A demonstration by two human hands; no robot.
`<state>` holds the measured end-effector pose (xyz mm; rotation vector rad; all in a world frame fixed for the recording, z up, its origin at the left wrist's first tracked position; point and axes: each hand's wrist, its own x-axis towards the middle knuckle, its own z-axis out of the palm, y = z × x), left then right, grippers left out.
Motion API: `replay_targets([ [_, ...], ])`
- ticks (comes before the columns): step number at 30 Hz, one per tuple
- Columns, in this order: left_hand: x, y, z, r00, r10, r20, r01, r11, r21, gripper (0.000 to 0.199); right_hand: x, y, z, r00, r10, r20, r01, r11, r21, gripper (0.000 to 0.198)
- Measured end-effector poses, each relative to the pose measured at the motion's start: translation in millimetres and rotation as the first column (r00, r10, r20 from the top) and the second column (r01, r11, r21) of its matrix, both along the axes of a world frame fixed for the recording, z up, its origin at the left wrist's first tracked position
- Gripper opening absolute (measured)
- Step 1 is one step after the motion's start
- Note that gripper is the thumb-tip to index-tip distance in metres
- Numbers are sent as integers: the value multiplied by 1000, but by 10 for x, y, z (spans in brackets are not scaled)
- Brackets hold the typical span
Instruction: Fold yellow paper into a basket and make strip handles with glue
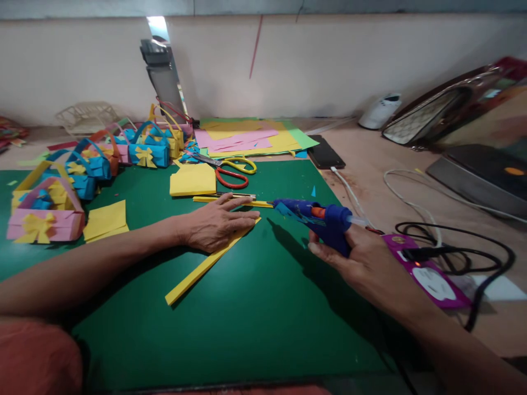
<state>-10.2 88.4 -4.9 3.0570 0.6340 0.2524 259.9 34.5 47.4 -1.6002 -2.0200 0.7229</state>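
Observation:
My left hand (220, 222) lies flat with its fingers stretched out, over the upper part of a folded yellow paper strip (193, 281). In my right hand (362, 258) is a blue glue gun (307, 211), its nozzle pointing left. The nozzle is close to the right end of a second yellow strip (263, 203); whether they touch I cannot tell. A slim cutter-like tool (242, 196) lies along that strip, partly behind my left fingers. Scissors (230, 169) with one red and one yellow handle rest just beyond, beside a folded yellow paper piece (192, 180).
Several small paper baskets (45, 219) stand at the left near yellow paper squares (106, 219). Coloured paper sheets (247, 134) lie at the back beside a phone (326, 152). A purple power strip (428, 274) with black cables is on the right. Under everything is a green mat (230, 340).

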Motion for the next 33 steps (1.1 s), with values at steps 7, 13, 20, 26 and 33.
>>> replay_targets([
  [7,-4,-34,-10,1000,-2,-5,2,1000,27,43,-20,-9,1,1000,20,2,-20,1000,-10,23],
  [13,-24,-30,-13,993,-7,115,7,1000,1,35,-12,-16,-10,999,35,18,-35,999,-3,22],
  [20,-17,3,27,997,-27,73,27,1000,1,45,-16,-16,-25,998,59,13,-60,998,14,21],
  [26,-5,8,2,997,52,-58,-52,999,-3,57,-24,-25,-17,997,76,14,-77,997,20,19],
  [33,3,-30,-14,997,74,-26,-72,996,61,55,-38,-19,-19,999,53,11,-54,998,40,23],
])
